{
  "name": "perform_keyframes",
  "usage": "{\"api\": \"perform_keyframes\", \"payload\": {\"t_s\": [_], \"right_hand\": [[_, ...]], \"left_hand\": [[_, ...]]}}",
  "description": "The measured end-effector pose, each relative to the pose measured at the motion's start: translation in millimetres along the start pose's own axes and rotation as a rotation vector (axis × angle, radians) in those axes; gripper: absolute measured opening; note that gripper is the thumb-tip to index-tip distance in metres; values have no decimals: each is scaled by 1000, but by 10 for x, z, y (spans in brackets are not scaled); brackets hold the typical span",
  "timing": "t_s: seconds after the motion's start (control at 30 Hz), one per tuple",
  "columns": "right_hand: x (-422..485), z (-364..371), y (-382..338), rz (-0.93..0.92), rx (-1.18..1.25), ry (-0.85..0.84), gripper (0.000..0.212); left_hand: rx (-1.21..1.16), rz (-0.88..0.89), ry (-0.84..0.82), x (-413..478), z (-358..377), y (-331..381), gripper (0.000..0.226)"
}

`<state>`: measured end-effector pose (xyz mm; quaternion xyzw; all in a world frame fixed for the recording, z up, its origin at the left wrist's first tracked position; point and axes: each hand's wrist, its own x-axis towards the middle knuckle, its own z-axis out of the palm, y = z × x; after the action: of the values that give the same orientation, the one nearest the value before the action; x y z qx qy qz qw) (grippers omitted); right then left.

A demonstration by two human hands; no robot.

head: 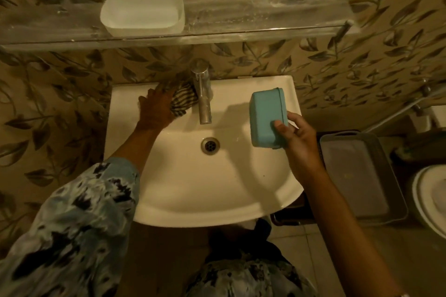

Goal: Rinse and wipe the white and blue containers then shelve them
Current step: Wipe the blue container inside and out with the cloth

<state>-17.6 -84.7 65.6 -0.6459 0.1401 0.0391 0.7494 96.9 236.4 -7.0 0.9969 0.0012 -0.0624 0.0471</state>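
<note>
The white container [142, 14] stands upright on the glass shelf [253, 14] above the sink. My right hand [295, 137] grips the blue container [266, 117] by its lower right corner, holding it over the right side of the white sink [193, 188] with its base turned toward me. My left hand [155, 109] rests on a striped cloth [183, 101] lying on the sink's back left ledge, just left of the chrome tap [204, 96]. Whether the fingers curl round the cloth is blurred.
No water runs from the tap. The drain [210, 146] sits in the middle of the basin. A grey tray [362, 176] lies to the right of the sink, with a white round lid [432, 200] beyond it. Leaf-patterned wall tiles surround the sink.
</note>
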Motion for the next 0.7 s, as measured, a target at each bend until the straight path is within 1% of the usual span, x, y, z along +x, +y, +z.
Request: {"api": "perform_keyframes", "payload": {"t_s": [0.07, 0.1, 0.17, 0.23, 0.33, 0.37, 0.43, 0.5, 0.57, 0.67, 0.7], "right_hand": [[-90, -58, -7, 39, 87, -54, 47], [-125, -87, 0, 39, 84, -75, 51], [-181, -137, 25, 2, 13, -115, 53], [-235, -179, 54, -20, -33, -147, 44], [-282, -243, 88, -51, -110, -124, 31], [-284, -260, 105, -63, -141, -109, 24], [-279, -278, 136, -81, -177, -94, 12], [-274, -278, 153, -97, -198, -80, 12], [-273, -271, 158, -116, -213, -79, 15], [-303, -217, 174, -128, -210, -117, 19], [-318, -194, 185, -131, -207, -128, 19]], "left_hand": [[16, -36, 28, -43, 14, 35, 73], [-2, -62, 43, -70, 16, 46, 64], [-96, -141, 57, -145, -7, 61, 47], [-301, -233, 96, -290, -40, 84, 36], [-623, -306, 236, -635, -62, 155, 32], [-730, -335, 276, -769, -79, 192, 31], [-941, -415, 324, -1022, -160, 285, 38], [-1003, -425, 380, -1220, -253, 368, 41], [-1037, -391, 408, -1362, -358, 475, 41], [-1130, -377, 371, -1426, -535, 750, 37], [-1103, -360, 372, -1416, -580, 858, 34]]}}
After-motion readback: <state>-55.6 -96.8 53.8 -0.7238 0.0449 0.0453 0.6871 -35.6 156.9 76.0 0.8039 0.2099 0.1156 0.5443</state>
